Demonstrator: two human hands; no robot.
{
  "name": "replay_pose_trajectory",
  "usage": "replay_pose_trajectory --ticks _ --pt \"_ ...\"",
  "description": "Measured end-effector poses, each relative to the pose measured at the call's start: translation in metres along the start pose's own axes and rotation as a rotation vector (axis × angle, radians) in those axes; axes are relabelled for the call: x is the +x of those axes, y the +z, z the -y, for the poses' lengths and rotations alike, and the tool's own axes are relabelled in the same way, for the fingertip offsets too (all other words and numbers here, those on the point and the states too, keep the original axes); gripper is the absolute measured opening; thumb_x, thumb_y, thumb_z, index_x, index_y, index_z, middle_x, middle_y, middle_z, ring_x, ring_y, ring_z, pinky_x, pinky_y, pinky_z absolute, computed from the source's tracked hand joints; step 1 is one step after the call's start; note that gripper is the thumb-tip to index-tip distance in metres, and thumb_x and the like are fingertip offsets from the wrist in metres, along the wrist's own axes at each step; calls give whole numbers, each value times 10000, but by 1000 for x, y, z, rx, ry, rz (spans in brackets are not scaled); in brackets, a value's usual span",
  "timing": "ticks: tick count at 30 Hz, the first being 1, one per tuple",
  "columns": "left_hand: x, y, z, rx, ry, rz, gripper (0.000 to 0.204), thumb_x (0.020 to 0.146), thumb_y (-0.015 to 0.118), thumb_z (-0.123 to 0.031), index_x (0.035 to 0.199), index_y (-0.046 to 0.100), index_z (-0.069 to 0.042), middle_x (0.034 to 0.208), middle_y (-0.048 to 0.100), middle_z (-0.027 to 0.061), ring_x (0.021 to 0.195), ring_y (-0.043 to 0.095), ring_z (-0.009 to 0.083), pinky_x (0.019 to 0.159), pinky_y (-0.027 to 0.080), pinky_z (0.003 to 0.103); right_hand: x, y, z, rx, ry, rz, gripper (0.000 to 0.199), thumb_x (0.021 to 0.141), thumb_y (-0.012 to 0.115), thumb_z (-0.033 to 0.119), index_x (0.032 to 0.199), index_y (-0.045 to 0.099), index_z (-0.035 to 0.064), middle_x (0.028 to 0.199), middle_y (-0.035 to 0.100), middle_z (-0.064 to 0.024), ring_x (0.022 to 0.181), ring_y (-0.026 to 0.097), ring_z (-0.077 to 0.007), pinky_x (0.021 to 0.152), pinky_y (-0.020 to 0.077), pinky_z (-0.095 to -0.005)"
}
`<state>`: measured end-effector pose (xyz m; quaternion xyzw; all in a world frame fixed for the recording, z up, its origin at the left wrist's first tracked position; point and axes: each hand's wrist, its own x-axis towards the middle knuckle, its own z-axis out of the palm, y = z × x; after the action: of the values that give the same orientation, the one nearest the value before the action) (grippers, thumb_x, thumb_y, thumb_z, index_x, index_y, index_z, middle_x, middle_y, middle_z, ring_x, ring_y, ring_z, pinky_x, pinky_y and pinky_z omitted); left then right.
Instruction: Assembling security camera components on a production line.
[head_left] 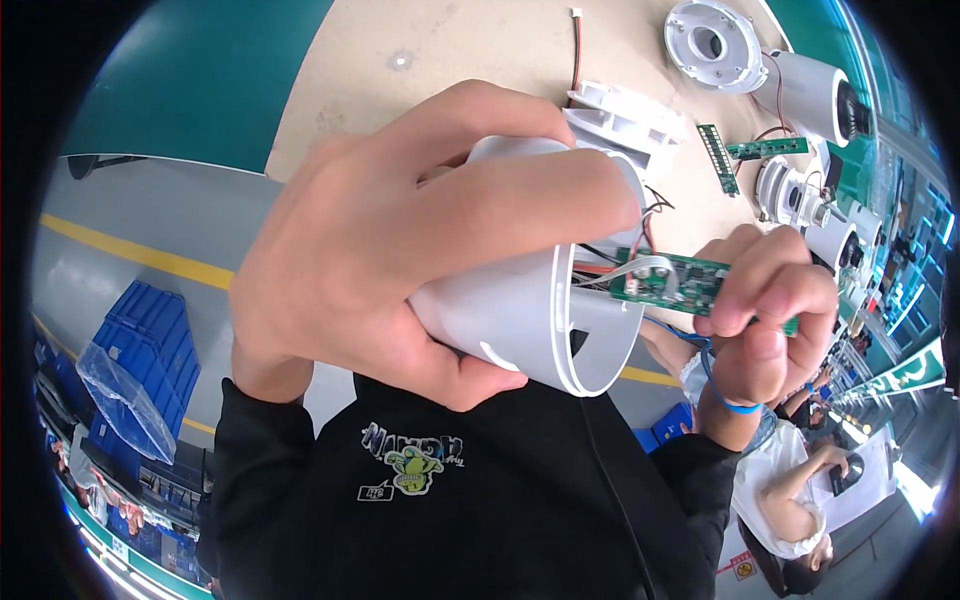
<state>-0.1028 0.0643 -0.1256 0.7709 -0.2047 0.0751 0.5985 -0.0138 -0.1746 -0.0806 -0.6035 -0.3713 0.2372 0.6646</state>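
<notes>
My left hand (pixel 360 230) is wrapped round a white cylindrical plastic housing (pixel 500 285), which lies tilted with its open end toward the right. Between the fingers and thumb of my right hand (pixel 775 295) is the right end of a narrow green circuit board (pixel 675 278). The board sits just outside the housing's mouth. Red, black and white wires (pixel 600 272) run from it into the opening; where they end inside is hidden. A blue band (pixel 735 402) circles my right wrist.
On the beige tabletop (pixel 480 50) lie a white plastic bracket (pixel 630 125), a cable (pixel 577 50), a round white part (pixel 712 45), a white cylinder (pixel 805 95) and a green board strip (pixel 718 160). Blue crates (pixel 145 350) stand on the floor at left. Another person (pixel 785 485) sits at right.
</notes>
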Motion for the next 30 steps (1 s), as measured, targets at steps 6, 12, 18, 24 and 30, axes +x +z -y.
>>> replay_pose_trajectory --ticks 6,12,18,24,30 --pt "-3 -3 0 120 5 29 682 441 786 -147 1066 535 -38 1088 523 153 937 575 379 618 545 330 -4 5 -11 -4 -58 -2 168 863 493 86 981 476 -32 792 540 -102 618 523 -130 557 415 -245" --pt "-2 -4 -3 76 -57 30 574 420 774 -121 955 583 -46 1104 513 127 928 570 406 632 554 356 -4 -1 -12 -50 -92 38 209 873 488 101 1006 475 -60 778 537 -95 605 525 -129 543 408 -244" --pt "0 0 3 129 5 16 593 402 778 -134 960 593 -55 1109 515 143 930 570 404 655 549 356 -5 -1 -14 -53 -68 2 238 876 484 115 1036 471 -62 767 540 -95 605 515 -122 549 407 -241" --pt "17 -16 30 63 481 123 745 456 801 -194 1126 530 -13 1136 524 213 931 584 342 692 519 320 -7 -1 -15 -37 -1 -27 258 883 499 141 1043 471 -59 754 541 -104 609 502 -120 558 408 -236" --pt "9 -9 22 -47 125 132 811 450 809 -228 1166 504 0 1116 536 203 936 586 310 720 497 306 -7 2 -14 -107 54 -13 275 899 487 147 1064 465 -72 759 542 -107 600 480 -110 544 403 -217"
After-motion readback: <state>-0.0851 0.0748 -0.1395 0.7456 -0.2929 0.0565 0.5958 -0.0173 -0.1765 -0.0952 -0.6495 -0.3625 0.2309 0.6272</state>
